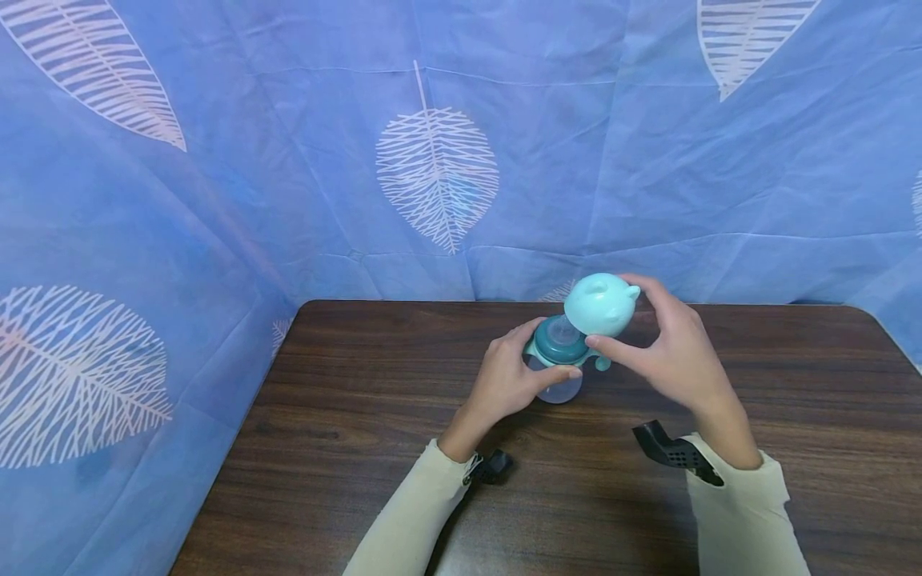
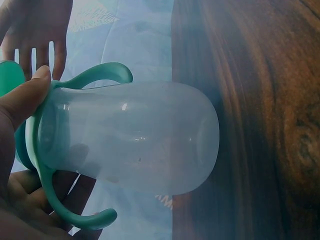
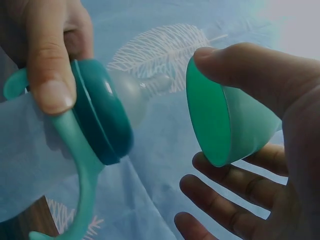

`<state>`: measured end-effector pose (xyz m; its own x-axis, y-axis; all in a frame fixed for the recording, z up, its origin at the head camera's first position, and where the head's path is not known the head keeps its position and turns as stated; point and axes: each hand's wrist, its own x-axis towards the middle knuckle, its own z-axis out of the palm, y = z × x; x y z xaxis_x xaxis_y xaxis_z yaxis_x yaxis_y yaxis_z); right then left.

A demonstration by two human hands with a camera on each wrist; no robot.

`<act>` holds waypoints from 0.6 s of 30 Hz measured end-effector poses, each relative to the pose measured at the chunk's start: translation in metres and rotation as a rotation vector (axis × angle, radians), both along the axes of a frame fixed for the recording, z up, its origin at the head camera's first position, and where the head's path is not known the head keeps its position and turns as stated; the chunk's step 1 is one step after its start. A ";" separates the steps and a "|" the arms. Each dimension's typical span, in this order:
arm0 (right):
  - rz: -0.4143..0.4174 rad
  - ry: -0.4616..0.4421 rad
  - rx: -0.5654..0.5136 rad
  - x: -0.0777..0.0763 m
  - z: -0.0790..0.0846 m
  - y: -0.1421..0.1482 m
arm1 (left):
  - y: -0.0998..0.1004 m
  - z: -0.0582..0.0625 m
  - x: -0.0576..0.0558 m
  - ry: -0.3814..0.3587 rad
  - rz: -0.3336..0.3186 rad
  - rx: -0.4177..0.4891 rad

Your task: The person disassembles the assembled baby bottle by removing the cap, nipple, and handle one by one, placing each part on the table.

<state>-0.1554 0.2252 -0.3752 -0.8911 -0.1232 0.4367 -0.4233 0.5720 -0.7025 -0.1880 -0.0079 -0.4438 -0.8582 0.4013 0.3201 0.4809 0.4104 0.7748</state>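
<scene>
My left hand (image 1: 510, 374) grips a baby bottle (image 2: 140, 135) around its neck, thumb on the handle ring. The bottle is translucent, with two mint side handles (image 2: 95, 220) and a dark teal collar (image 3: 102, 112). A clear nipple (image 3: 132, 95) stands uncovered on top of it. My right hand (image 1: 677, 348) holds a mint dome cap (image 1: 601, 304) with small ears, between thumb and fingers. In the right wrist view the cap's open, green inner side faces the nipple, with a gap between them. The bottle's base hangs just off or near the tabletop; contact cannot be told.
A dark wood-grain table (image 1: 346, 448) lies under both hands, its far edge just behind the bottle. Blue cloth (image 1: 302, 184) with white leaf prints hangs behind and along the left. Black wrist straps (image 1: 673, 450) sit at the cream sleeves.
</scene>
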 end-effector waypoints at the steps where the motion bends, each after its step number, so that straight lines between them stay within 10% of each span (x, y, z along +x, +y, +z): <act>1: -0.006 0.000 0.001 0.000 0.001 0.001 | 0.000 0.000 0.000 -0.003 -0.001 0.004; 18: -0.148 -0.124 0.004 0.005 -0.002 0.036 | -0.001 0.003 0.004 -0.020 0.008 0.017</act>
